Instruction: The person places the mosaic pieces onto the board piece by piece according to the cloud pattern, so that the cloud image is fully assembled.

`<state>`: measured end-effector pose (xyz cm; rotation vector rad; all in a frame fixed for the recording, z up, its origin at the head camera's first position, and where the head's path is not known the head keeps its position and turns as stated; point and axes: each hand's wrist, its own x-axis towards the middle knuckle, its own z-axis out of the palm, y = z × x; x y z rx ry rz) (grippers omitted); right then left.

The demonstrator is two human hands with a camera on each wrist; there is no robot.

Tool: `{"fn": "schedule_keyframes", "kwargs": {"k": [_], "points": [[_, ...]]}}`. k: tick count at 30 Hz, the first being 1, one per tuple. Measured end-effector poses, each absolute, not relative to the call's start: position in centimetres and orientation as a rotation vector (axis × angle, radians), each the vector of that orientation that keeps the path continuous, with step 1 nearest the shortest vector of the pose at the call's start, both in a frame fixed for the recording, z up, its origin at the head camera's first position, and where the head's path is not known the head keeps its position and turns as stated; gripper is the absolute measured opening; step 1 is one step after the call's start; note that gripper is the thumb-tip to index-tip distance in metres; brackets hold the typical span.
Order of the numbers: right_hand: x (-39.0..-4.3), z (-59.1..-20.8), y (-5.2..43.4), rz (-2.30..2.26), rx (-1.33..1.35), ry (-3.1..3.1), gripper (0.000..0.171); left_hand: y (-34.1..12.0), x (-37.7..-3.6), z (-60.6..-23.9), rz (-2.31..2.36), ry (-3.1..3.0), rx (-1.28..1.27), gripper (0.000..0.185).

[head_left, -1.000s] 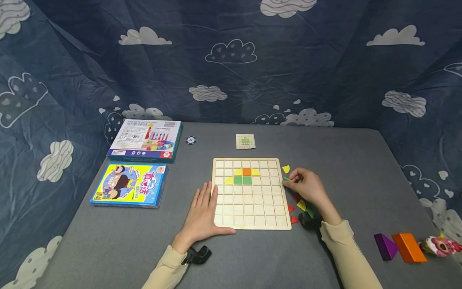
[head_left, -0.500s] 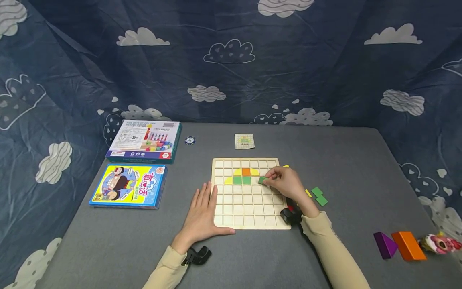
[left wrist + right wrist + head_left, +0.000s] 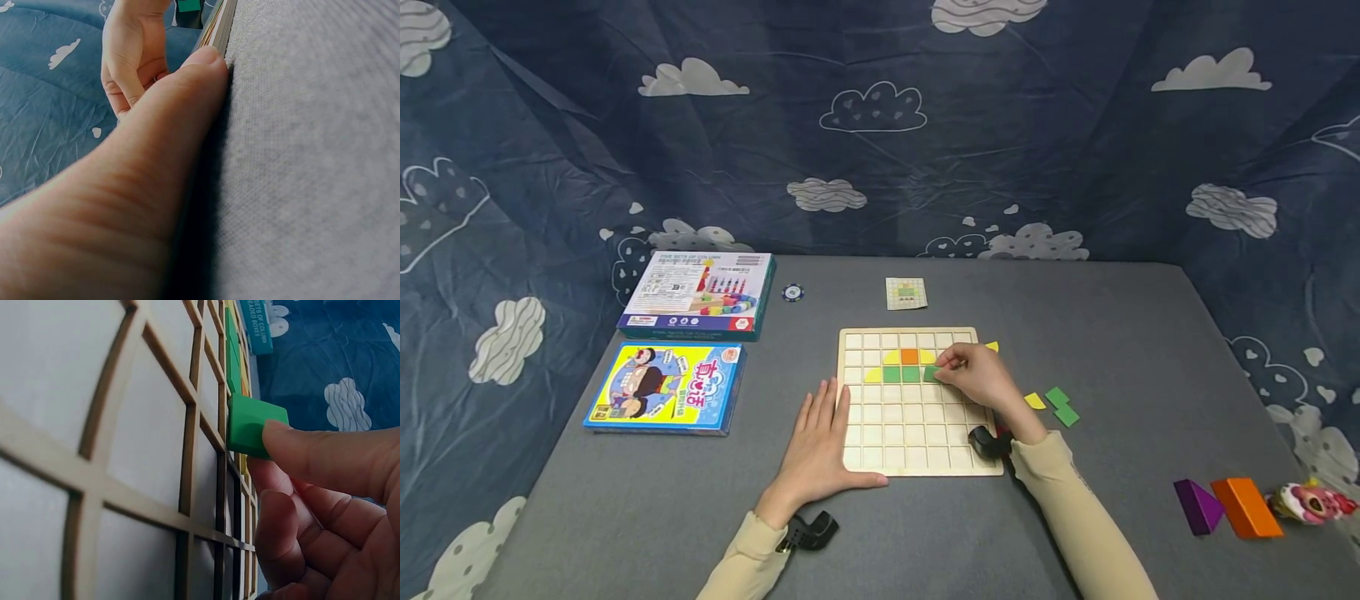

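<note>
Pinching a small green square wooden tile (image 3: 253,425) between thumb and fingertips, the right hand (image 3: 981,379) holds it tilted just over the pale wooden grid board (image 3: 880,433), at the cell right of the two green tiles (image 3: 901,374) already seated; edge-first angle looks meant to drop it into the recess. Left hand (image 3: 818,442) lies flat with straight fingers, holding nothing, palm on the grey worktop (image 3: 925,533) and fingers over the board's left edge, likely to keep it from sliding. On the board: orange tile (image 3: 910,357) flanked by yellow curved pieces above the green row. Spare yellow and green pieces (image 3: 1052,402) lie just right of the board, within reach. Small pattern card (image 3: 906,293) lies beyond the board, probably the reference. Two game boxes (image 3: 681,342) at left, purple and orange blocks (image 3: 1225,506) far right.
</note>
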<state>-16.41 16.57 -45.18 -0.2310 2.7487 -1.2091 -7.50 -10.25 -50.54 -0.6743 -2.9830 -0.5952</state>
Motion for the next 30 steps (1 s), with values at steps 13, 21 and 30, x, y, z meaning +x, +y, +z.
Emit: {"fn": "schedule_keyframes", "kwargs": {"k": [13, 21, 30], "points": [[-16.73, -45.35, 16.49, -1.193, -0.237, 2.724, 0.011, -10.27, -7.5, -50.6, -0.567, -2.994, -0.67, 0.134], [-16.82, -45.28, 16.43, -1.149, -0.227, 2.74, 0.009, -10.28, -7.47, -50.56, -0.579, -2.992, -0.673, 0.134], [-17.19, -45.18, 16.43, -1.144, -0.237, 2.755, 0.005, -10.29, -7.49, -50.64, -0.579, -2.982, -0.678, 0.134]]}}
